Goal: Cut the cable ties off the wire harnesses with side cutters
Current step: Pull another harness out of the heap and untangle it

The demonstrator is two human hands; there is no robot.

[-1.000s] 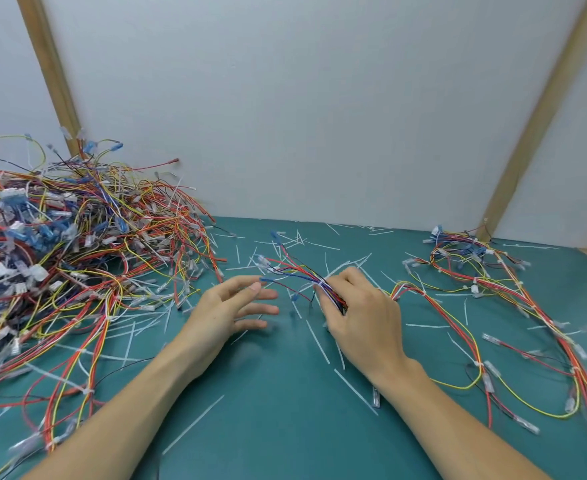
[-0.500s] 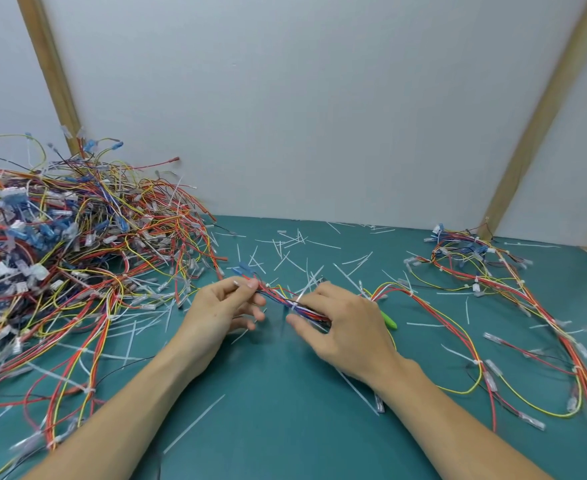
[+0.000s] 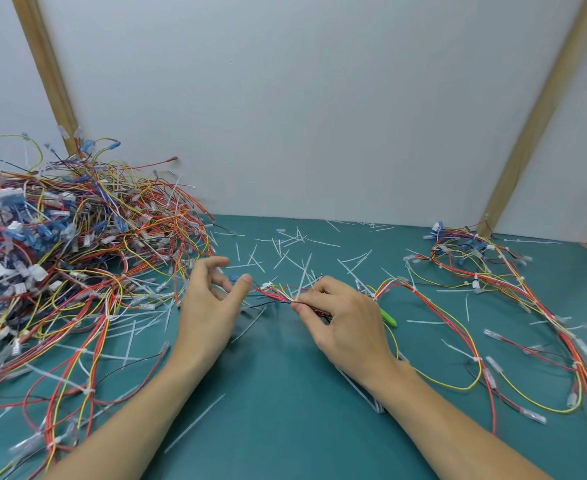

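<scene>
A wire harness [image 3: 274, 293] of red, yellow, blue and black wires runs across the middle of the green mat. My right hand [image 3: 344, 320] pinches it near a white cable tie [image 3: 302, 282] whose tail sticks up. My left hand [image 3: 212, 306] hovers at the harness's left end with fingers spread and loosely bent, and its thumb is close to the wire tips. A green handle tip of the side cutters [image 3: 389, 318] shows just beyond my right hand; the rest of the tool is hidden.
A big tangled pile of harnesses [image 3: 60, 258] fills the left side. More harnesses [image 3: 492, 271] trail along the right. Cut white tie pieces [image 3: 285, 251] litter the green mat [image 3: 285, 410]. A white wall with wooden battens stands behind.
My left hand has let go of the harness's left end and opened. My right hand has shifted slightly right, still pinching the bundle.
</scene>
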